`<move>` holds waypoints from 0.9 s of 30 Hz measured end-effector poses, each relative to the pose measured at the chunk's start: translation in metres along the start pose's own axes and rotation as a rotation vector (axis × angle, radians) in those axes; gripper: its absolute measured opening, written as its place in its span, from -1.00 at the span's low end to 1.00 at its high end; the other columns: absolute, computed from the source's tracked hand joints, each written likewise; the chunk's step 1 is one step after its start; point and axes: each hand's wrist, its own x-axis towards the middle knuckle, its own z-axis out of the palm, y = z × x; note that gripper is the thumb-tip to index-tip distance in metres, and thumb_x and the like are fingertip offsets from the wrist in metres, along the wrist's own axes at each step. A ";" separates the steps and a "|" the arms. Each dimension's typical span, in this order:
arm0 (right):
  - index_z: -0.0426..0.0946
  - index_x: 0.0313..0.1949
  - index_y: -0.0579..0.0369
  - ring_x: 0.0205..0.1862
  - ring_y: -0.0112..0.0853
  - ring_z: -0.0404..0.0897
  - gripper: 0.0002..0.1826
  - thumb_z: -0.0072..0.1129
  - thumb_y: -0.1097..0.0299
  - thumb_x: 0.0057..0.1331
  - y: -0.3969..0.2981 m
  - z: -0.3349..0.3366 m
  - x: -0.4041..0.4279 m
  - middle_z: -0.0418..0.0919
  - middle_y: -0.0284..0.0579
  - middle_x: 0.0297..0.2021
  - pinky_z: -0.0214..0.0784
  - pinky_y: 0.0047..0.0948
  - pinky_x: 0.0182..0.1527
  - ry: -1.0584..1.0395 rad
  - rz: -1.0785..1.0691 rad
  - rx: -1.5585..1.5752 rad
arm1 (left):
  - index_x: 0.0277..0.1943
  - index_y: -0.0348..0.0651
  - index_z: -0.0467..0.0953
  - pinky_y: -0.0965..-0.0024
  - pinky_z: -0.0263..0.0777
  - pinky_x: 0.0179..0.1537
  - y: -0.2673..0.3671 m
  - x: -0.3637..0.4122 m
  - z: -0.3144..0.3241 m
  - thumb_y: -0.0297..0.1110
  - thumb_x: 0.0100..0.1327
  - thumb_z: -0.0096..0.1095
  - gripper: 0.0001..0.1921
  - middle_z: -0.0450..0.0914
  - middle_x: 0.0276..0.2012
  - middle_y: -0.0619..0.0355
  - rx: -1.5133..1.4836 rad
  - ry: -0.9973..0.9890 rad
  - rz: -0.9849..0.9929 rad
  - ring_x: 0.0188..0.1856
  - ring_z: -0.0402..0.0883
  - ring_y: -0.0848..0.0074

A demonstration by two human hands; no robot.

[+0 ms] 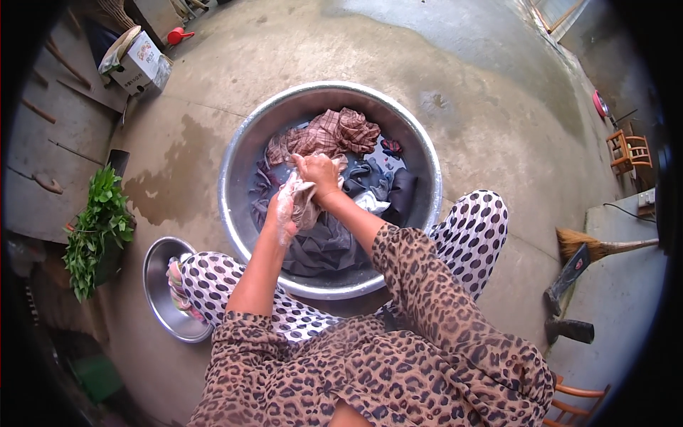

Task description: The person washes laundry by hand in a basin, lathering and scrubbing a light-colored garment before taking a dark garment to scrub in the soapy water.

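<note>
Over a large round metal basin (226, 213), both my hands are on a light beige wet cloth (306, 205). My left hand (285, 207), covered with white suds, grips the cloth's left side. My right hand (319, 173) holds the upper part of the same cloth, its fingers curled. Beyond them lies a brown checked garment (331, 133) in the basin. Dark grey fabric (323, 248) rests below my hands, with blue-grey clothes (368, 179) and a white cloth (372, 203) on the right. Bluish water shows between the garments.
A smaller metal bowl (155, 299) with colourful cloth stands by my left knee. Green leafy plants (101, 229) are at the left, a cardboard box (143, 66) and red scoop (178, 36) at the upper left. A straw broom (581, 245) and small wooden chair (628, 151) are at the right.
</note>
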 end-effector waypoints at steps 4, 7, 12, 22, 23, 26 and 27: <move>0.45 0.01 0.12 -0.31 -0.24 0.62 -0.42 -0.02 -0.18 0.35 0.025 -0.025 0.019 0.60 0.00 -0.17 0.43 -0.26 -0.23 -0.603 0.241 0.998 | -0.03 -0.29 0.47 0.19 0.60 -0.16 0.020 -0.010 0.020 0.26 0.40 -0.24 -0.34 0.63 -0.19 -0.02 -0.064 -0.105 -0.074 -0.21 0.68 0.24; 0.28 0.24 0.09 0.11 -0.28 0.47 -0.22 0.32 -0.08 0.16 -0.001 -0.048 0.011 0.39 -0.03 0.21 0.38 -0.35 0.05 -0.849 -0.344 0.688 | 0.07 -0.36 0.39 0.18 0.61 -0.10 0.047 0.000 -0.005 0.52 0.23 -0.33 -0.08 0.60 -0.11 -0.12 -0.387 -1.037 -0.125 -0.13 0.68 0.19; 0.62 -0.21 0.19 -0.31 -0.36 0.64 -0.53 0.50 0.10 0.00 -0.012 -0.070 0.025 0.65 0.01 -0.38 0.44 -0.39 -0.17 -0.655 -0.015 0.452 | 0.08 -0.30 0.38 0.31 0.62 -0.12 0.050 -0.027 0.015 0.36 0.22 0.07 -0.24 0.60 -0.14 0.04 0.202 -0.247 0.018 -0.17 0.68 0.34; 0.45 -0.47 0.22 -0.52 -0.29 0.46 -0.68 0.22 0.22 0.28 0.003 -0.060 0.035 0.50 0.02 -0.58 0.31 -0.30 -0.41 -0.075 0.261 0.666 | 0.00 -0.35 0.50 0.52 0.41 -0.01 0.035 -0.030 0.031 -0.21 0.32 0.26 -0.64 0.60 -0.09 0.15 0.351 -0.131 0.420 -0.10 0.55 0.60; 0.45 -0.43 0.21 -0.51 -0.20 0.52 -0.74 0.20 0.27 0.28 -0.001 -0.060 0.029 0.52 0.03 -0.56 0.33 -0.27 -0.42 0.016 0.184 0.608 | -0.01 -0.36 0.52 0.58 0.40 -0.05 0.032 -0.026 0.030 -0.21 0.34 0.24 -0.64 0.61 -0.15 0.18 0.193 -0.160 0.445 -0.15 0.54 0.63; 0.48 -0.42 0.13 -0.51 -0.19 0.56 -0.78 0.13 0.27 0.31 -0.037 -0.064 -0.001 0.56 -0.01 -0.54 0.37 -0.26 -0.44 0.049 -0.136 0.528 | -0.15 -0.23 0.56 0.52 0.43 -0.29 0.028 -0.008 0.018 -0.18 0.41 0.11 -0.73 0.59 -0.31 0.24 0.174 0.118 0.439 -0.34 0.53 0.62; 0.48 -0.46 0.11 -0.50 -0.15 0.59 -0.76 0.10 0.25 0.32 -0.056 -0.069 -0.016 0.56 -0.02 -0.55 0.38 -0.21 -0.47 0.102 -0.359 0.477 | -0.22 -0.18 0.57 0.51 0.42 -0.35 0.034 -0.008 0.009 -0.17 0.42 0.09 -0.74 0.58 -0.36 0.25 0.101 0.163 0.380 -0.38 0.52 0.61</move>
